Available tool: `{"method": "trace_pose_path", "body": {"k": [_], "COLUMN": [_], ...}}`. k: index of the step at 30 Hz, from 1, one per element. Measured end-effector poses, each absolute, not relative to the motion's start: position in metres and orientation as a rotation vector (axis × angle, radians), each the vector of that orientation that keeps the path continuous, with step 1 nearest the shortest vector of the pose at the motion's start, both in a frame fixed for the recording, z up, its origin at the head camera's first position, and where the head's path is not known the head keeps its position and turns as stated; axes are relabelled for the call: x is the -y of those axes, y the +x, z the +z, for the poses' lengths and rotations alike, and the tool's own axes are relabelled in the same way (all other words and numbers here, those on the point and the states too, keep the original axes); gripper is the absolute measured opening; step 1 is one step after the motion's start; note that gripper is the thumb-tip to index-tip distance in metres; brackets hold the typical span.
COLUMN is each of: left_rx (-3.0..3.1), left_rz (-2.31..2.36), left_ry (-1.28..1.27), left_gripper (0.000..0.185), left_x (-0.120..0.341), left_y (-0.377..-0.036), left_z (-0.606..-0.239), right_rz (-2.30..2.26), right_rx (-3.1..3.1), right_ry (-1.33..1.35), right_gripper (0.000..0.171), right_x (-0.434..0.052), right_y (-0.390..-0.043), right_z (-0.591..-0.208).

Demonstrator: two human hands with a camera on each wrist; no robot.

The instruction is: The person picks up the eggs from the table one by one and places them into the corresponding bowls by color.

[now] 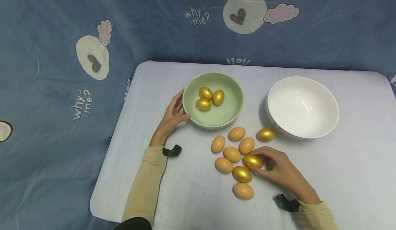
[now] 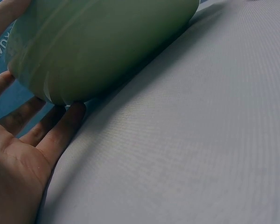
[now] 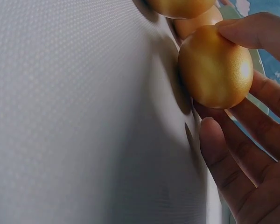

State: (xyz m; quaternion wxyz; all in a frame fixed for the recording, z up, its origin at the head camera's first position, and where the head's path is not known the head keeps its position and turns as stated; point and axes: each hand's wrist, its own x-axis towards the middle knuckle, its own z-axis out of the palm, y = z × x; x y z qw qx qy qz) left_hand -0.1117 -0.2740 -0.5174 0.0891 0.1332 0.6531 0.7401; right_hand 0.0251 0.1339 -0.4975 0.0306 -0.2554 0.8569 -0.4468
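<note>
Closest to the person, the right hand (image 1: 278,170) lay on the white cloth-covered desk (image 1: 340,175). Its fingers (image 3: 252,32) and thumb were curled round a shiny gold egg (image 1: 252,161), pinching it where it sat on the desk. From the wrist view, the egg was tucked right between the thumb and the fingers.

Just beside those fingers lay the pile: another gold egg (image 1: 242,174) touching the held one, and six plain orange eggs (image 1: 232,154) close around. One more gold egg (image 1: 266,134) sat a bit farther off, against the big white empty bowl (image 1: 302,107).

Farther away, the left hand (image 1: 171,116) had its fingers (image 2: 60,130) fairly straight, touching the side of the round green bowl (image 1: 212,100). Three gold eggs (image 1: 209,98) were already in it. I think three gold ones were sorted, three were left, and no orange ones were moved yet.
</note>
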Motion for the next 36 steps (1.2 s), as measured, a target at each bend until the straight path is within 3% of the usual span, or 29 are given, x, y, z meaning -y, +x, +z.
{"method": "trace_pose_path", "body": {"k": [19, 36], "left_rx": [-1.921, -1.913], "left_rz": [2.221, 2.232], "left_ry": [0.385, 0.408], "left_gripper": [0.101, 0.106], "left_x": [0.274, 0.275], "left_y": [-0.113, -0.112], "left_z": [-0.518, -0.52], "right_rz": [-1.463, -1.479], "right_rx": [-2.65, -2.631], "right_ry": [-0.854, -0.926], "right_gripper": [0.056, 0.052], "right_x": [-0.138, -0.128], "right_y": [0.011, -0.016], "right_z": [-0.481, -0.464]}}
